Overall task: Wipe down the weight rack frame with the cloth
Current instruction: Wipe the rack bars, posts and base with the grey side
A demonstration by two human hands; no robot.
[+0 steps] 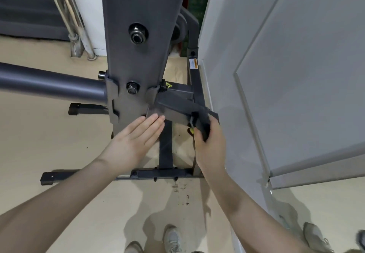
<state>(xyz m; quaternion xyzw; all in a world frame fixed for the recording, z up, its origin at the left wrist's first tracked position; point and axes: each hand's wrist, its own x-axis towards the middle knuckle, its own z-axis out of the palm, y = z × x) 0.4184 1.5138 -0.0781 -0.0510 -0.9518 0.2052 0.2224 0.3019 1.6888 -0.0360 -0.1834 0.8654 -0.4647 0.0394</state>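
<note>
The grey weight rack frame [138, 55] rises in the middle of the head view, with bolts on its upright and a black base on the floor. A dark cloth [202, 123] lies against the end of a slanted grey bar [177, 108] low on the frame. My right hand [210, 146] grips that cloth and holds it on the bar's end. My left hand [136, 140] reaches in with straight fingers, its fingertips touching the frame's lower plate just left of the bar.
A white door [296, 75] stands open close on the right, almost touching the frame. A thick grey tube [51, 84] sticks out to the left. Stair rails [73, 16] are at the back left. The beige floor [59, 144] shows dirt specks near my shoes [172, 240].
</note>
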